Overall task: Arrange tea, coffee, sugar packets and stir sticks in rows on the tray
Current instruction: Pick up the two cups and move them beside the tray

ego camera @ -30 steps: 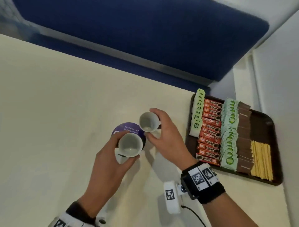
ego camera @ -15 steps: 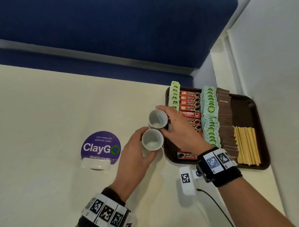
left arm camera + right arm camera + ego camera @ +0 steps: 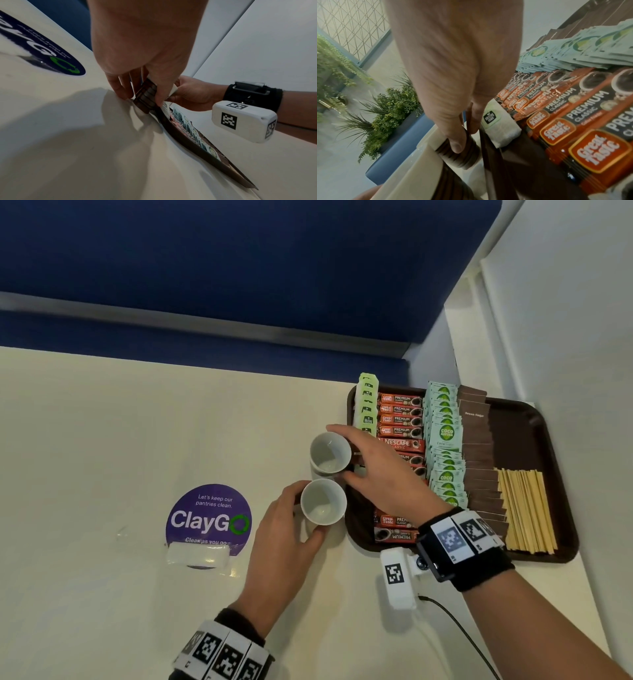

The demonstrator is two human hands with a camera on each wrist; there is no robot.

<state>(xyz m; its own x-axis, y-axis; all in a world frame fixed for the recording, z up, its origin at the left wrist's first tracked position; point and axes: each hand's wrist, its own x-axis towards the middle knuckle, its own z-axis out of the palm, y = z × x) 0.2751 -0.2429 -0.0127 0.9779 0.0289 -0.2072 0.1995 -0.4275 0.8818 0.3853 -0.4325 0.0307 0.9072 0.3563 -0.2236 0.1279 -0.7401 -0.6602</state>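
— Hands? What's each one doing?
— Left hand [image 3: 274, 546] grips the near cup [image 3: 323, 501]; right hand [image 3: 380, 474] grips the far cup [image 3: 329, 453] — both cups at the tray's left edge.
— And the tray [image 3: 534, 440]?
— Rows, left to right: tea [image 3: 367, 402], coffee [image 3: 399, 419], green packets [image 3: 445, 433], brown sugar [image 3: 478, 440], sticks [image 3: 525, 508].

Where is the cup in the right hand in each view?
Head: the cup sits centre, at the tray's left edge, gripped by the right hand.
Left wrist: only a white sliver behind the left hand.
Right wrist: bottom centre, under the fingertips.
Shared landmark: the tray's brown rim.
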